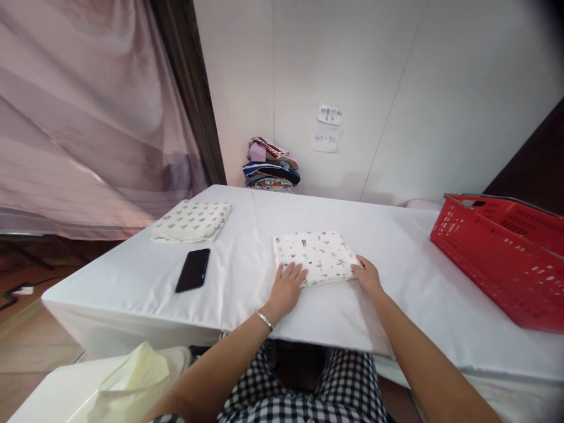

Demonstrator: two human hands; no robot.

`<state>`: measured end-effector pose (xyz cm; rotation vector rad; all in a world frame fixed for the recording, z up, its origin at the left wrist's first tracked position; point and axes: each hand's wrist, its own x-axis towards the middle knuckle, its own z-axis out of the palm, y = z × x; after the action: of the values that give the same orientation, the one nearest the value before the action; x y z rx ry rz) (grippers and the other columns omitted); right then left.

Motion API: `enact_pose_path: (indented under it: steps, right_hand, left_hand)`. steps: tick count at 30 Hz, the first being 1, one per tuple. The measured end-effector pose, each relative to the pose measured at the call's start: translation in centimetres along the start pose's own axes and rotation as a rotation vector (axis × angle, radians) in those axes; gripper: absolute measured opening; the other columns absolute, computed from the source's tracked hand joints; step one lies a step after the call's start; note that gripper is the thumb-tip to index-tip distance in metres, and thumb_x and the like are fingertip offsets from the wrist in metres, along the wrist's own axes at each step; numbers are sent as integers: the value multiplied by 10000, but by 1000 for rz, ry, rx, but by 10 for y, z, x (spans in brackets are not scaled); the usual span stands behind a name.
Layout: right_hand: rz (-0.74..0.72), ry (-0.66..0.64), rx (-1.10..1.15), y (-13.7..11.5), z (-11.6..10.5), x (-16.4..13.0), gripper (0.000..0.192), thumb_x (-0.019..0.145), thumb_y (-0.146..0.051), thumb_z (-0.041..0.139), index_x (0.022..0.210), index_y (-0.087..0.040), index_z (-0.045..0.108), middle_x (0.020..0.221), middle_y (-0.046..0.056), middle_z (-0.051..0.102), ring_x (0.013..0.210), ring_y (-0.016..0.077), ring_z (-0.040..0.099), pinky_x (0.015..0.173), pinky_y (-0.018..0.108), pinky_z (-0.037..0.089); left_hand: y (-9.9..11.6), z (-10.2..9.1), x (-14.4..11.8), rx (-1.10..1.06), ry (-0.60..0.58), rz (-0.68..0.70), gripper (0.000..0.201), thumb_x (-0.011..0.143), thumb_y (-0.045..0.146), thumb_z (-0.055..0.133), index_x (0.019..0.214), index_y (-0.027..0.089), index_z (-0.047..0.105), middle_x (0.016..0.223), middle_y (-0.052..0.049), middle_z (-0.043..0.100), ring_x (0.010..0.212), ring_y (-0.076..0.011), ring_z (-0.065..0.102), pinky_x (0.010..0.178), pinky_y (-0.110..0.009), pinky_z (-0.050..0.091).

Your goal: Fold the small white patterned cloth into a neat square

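Note:
A folded white cloth (319, 254) with small scattered prints lies flat on the table in front of me. My left hand (285, 286) rests on its near left corner, palm down, with the fingers spread. At the near right corner, my right hand (367, 275) has its fingers closed on the cloth's edge; the underside of that grip is hidden. Farther left, a second folded cloth (191, 222) with a grey leaf-like print lies by itself. A black smartphone (192, 270) sits between that cloth and the table's front edge.
A white sheet covers the table (247, 264). A red plastic basket (506, 258) stands at the right. Folded clothes (271, 167) are stacked against the back wall, below paper notes (326, 129). A pink curtain (88, 106) hangs at left, above a white stool-like surface (66, 388).

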<state>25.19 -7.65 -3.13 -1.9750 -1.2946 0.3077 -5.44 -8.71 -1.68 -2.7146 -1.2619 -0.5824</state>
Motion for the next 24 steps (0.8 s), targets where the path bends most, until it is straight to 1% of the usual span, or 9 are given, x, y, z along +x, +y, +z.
enact_pose_path:
  steps: [2, 5, 8, 10, 12, 14, 15, 19, 24]
  right_hand:
    - [-87, 0, -135, -6, -3, -3, 465, 769, -310, 467, 1184, -145, 597, 1151, 129, 614, 1016, 268, 588, 882, 383, 453]
    - [-367, 19, -298, -26, -3, -10, 431, 830, -299, 416, 1204, -155, 575, 1252, 135, 554, 1166, 289, 492, 983, 436, 365]
    - [-594, -37, -344, -47, 7, -29, 424, 892, -351, 376, 1241, -174, 539, 1334, 107, 505, 1265, 263, 406, 1045, 448, 286]
    - [-661, -105, -379, -54, 18, -44, 422, 916, -363, 351, 1255, -185, 527, 1348, 91, 498, 1278, 250, 397, 1051, 449, 274]
    - [-688, -126, -409, -54, 28, -56, 419, 930, -357, 336, 1265, -187, 522, 1355, 83, 495, 1284, 240, 395, 1057, 444, 261]
    - [-695, -99, -417, -51, 35, -63, 421, 940, -359, 327, 1270, -184, 522, 1356, 81, 494, 1287, 232, 394, 1065, 433, 249]
    - [-696, -82, -413, -48, 37, -64, 423, 944, -365, 325, 1270, -184, 524, 1355, 81, 495, 1287, 229, 395, 1065, 429, 247]
    - [-711, -50, -373, -43, 38, -62, 417, 943, -381, 333, 1248, -193, 548, 1332, 84, 519, 1269, 233, 421, 1052, 429, 263]
    - [-712, -51, -330, -43, 37, -61, 419, 938, -390, 342, 1235, -191, 561, 1319, 92, 530, 1262, 242, 431, 1044, 441, 270]
  left_hand:
    - [3, -1, -7, -24, -6, 24, 431, 890, 231, 434, 1320, 225, 442, 1385, -81, 463, 1313, -258, 354, 1098, -526, 213]
    - [3, -5, -17, -118, 6, 79, 418, 888, 247, 447, 1303, 200, 458, 1362, -89, 489, 1294, -233, 390, 1095, -495, 251]
    - [-7, -9, -21, -280, 114, 36, 328, 882, 258, 466, 1191, 202, 558, 1279, -88, 563, 1208, -214, 483, 1054, -457, 336]
    - [-18, -13, -16, -409, 219, -125, 267, 865, 271, 491, 1088, 196, 616, 1206, -91, 606, 1140, -214, 529, 1005, -426, 393]
    - [-31, -16, -7, -568, 275, -413, 234, 835, 275, 525, 1023, 187, 636, 1131, -87, 634, 1064, -209, 568, 953, -386, 433]
    - [-43, -20, 3, -728, 242, -739, 210, 816, 275, 540, 980, 183, 634, 1044, -71, 658, 935, -185, 613, 868, -336, 473]
    - [-48, -20, 9, -765, 220, -826, 197, 816, 281, 535, 950, 175, 634, 984, -68, 670, 863, -177, 627, 810, -319, 490]
    - [-58, -17, 26, -844, 134, -943, 172, 813, 310, 535, 806, 159, 617, 711, -39, 667, 638, -149, 616, 617, -262, 480]
    - [-55, -12, 39, -846, 99, -1004, 220, 748, 383, 627, 731, 170, 578, 674, -31, 645, 641, -156, 593, 587, -253, 432]
